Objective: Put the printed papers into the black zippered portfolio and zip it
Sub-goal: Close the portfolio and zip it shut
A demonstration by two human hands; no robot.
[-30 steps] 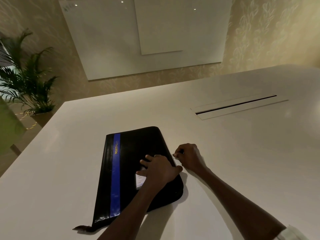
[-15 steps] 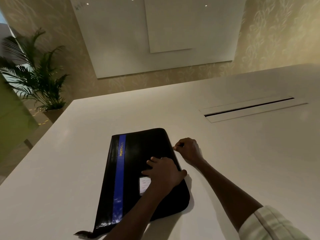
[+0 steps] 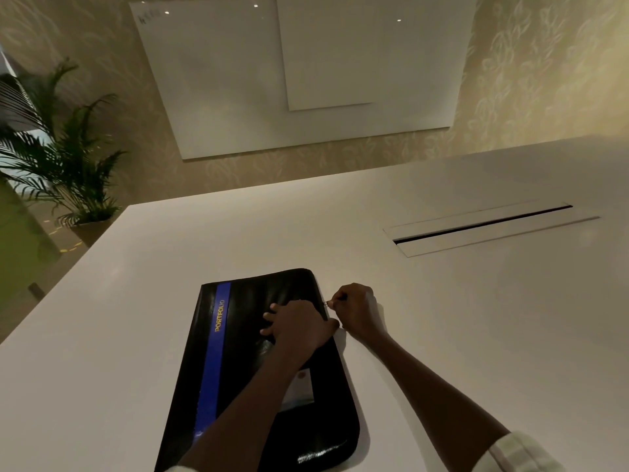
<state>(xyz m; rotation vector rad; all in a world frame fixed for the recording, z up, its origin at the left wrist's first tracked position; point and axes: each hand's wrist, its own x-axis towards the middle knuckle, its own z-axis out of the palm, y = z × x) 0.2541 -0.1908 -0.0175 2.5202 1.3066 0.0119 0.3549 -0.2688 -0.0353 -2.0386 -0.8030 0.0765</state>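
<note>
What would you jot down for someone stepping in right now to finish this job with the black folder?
Left hand: lies on the cover of the black portfolio, holding it down on the white table.
Right hand: pinches the small zipper pull at the portfolio's right edge, near the far corner.
Papers: none in view; the portfolio lies closed and flat, so they are presumably inside.
Done: zipper looks run most of the way up the right side.
Left: pull the zipper round the far corner to its end, then let go.

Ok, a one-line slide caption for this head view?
Left hand presses the black portfolio flat on the white table while the right hand pinches the zipper pull.
</note>
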